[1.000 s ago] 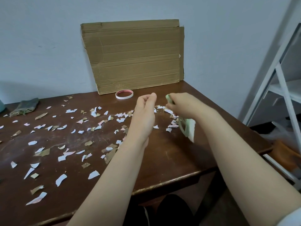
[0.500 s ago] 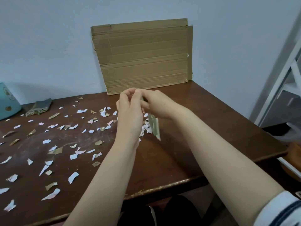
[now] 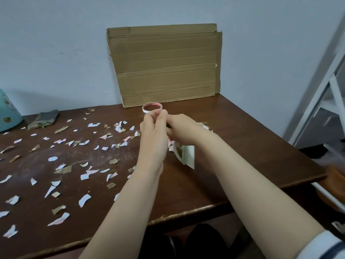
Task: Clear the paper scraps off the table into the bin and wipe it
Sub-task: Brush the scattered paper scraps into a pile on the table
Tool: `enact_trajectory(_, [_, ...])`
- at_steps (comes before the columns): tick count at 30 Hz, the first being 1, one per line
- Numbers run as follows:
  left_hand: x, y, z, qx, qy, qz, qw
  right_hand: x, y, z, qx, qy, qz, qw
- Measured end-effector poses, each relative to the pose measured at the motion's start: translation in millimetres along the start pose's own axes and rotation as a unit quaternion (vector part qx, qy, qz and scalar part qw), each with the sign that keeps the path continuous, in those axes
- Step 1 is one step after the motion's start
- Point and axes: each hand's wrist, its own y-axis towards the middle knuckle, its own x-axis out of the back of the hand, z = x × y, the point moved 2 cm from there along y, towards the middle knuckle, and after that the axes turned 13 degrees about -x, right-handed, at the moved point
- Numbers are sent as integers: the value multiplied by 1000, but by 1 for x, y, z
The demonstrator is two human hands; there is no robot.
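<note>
Far to the left of both grips, a teal container (image 3: 7,113) is cut off by the frame edge. A grey cloth (image 3: 44,118) lies just beside it at the back of the surface (image 3: 233,146). The paper scraps (image 3: 85,200), white and brown, are scattered over the whole stretch left of the left grip, and a few more cluster under and just behind the two grips. Judging by that spread, the clearing has barely begun.

The left grip (image 3: 153,135) is raised above the surface, fingers curled and fingertips pinched against the right grip's fingers; whether it pinches anything I cannot tell from this angle. Just beyond it a tape roll (image 3: 152,107) lies flat in front of a cardboard sheet (image 3: 164,66) leaning on the wall. The right grip (image 3: 183,131) is closed round the top of a pale-green toothed tool (image 3: 186,156), which hangs below it, apparently clear of the surface.

The step in hand looks like readying the tool to gather the scraps. To do it well:
- Settle a firm hold and lay the toothed edge flat on the surface.
- Draw long overlapping strokes from the far left towards the cluster under the grips.
- Keep the pressure light, so the scraps slide rather than flip.
- Move the tape roll aside first.

Few scraps show to the right of the right grip, so little reach is needed there. The cloth suits the wipe afterwards.
</note>
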Motion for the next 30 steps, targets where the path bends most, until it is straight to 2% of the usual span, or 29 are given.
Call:
enact_trajectory(3, [10, 2, -7, -26, 2, -34, 999, 0, 3, 16, 39, 36, -16, 998])
enact_trajectory(7, [12, 4, -12, -51, 8, -31, 998, 13, -1, 12, 50, 53, -28, 997])
enact_trajectory(10, [6, 3, -6, -29, 15, -11, 999, 29, -7, -6, 12, 6, -42, 999])
enact_trajectory(13, [0, 0, -2, -4, 8, 13, 1000, 25, -11, -11, -21, -42, -8, 999])
enact_trajectory(17, [-2, 2, 0, 8, 5, 9, 1000, 5, -8, 6, 19, -1, 10, 1000])
enact_trajectory(21, [2, 9, -9, -6, -7, -26, 1000, 8, -1, 14, 65, 84, -14, 994])
enact_trajectory(25, [-13, 13, -14, -17, -1, 3, 1000, 31, 0, -3, 74, 120, -52, 989])
enact_trajectory(30, [-45, 18, -8, 4, 19, 60, 998, 66, 6, -48, -2, 55, -117, 992])
